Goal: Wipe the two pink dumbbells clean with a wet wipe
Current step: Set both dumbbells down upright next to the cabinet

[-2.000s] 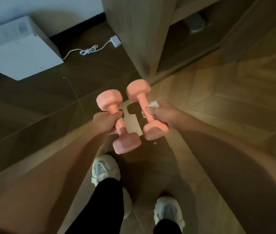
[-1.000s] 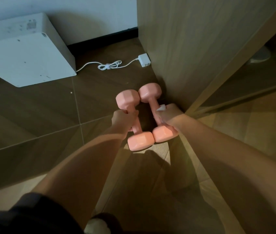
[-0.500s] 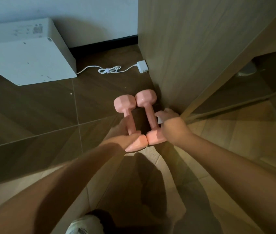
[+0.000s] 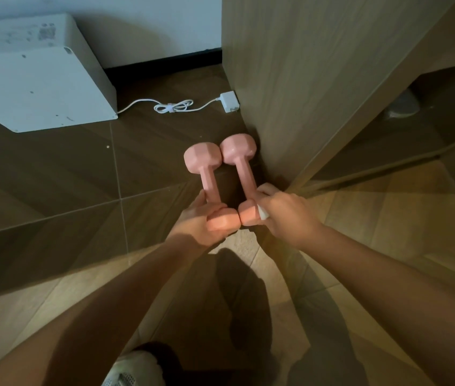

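Left hand wrapped round near end of left dumbbell, thumb on handle. Right hand curled on handle base of right dumbbell, wet wipe trapped under palm against near head. Both dumbbells seemingly on floor, side by side, heads touching, long axes running straight away from me beside cabinet panel. Wipe on right side: I judge next stroke goes forward along that handle.

Left dumbbell & right dumbbell lie side by side, heads touching; cabinet panel at their 3 o'clock. Charger at 12, box at 10.
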A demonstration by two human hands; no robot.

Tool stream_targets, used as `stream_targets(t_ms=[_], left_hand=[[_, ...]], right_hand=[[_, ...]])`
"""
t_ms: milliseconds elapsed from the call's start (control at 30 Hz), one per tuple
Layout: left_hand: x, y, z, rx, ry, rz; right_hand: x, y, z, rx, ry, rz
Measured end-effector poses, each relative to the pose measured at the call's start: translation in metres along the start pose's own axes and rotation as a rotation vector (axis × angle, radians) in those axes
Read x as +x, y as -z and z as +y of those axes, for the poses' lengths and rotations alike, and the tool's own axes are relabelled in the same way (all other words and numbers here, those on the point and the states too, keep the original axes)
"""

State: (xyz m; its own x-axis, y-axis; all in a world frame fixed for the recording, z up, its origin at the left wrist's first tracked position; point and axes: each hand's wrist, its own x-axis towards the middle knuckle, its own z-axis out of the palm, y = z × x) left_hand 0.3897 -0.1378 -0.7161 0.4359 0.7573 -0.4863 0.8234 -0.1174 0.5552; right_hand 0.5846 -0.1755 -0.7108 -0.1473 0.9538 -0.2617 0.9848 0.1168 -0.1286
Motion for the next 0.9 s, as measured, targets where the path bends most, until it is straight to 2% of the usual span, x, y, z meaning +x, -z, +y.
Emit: stream_targets(t_ms=[133, 367, 667, 900], left_hand=[[0.010, 0.002, 0.008, -0.098, 0.022, 0.015], [0.022, 0.003, 0.008, -0.085, 0.056, 0.036], [0.021, 0.007, 0.012, -0.051, 0.034, 0.011], [0.019, 0.007, 0.013, -0.011, 0.026, -0.011]], right_hand=[[0.002, 0.003, 0.004, -0.033, -0.042, 0.000], [0.007, -0.001, 0.001, -0.073, -0.116, -0.031], [0.013, -0.007, 0.008, -0.096, -0.078, 0.068], [0.014, -0.002, 0.010, -0.117, -0.033, 0.066]])
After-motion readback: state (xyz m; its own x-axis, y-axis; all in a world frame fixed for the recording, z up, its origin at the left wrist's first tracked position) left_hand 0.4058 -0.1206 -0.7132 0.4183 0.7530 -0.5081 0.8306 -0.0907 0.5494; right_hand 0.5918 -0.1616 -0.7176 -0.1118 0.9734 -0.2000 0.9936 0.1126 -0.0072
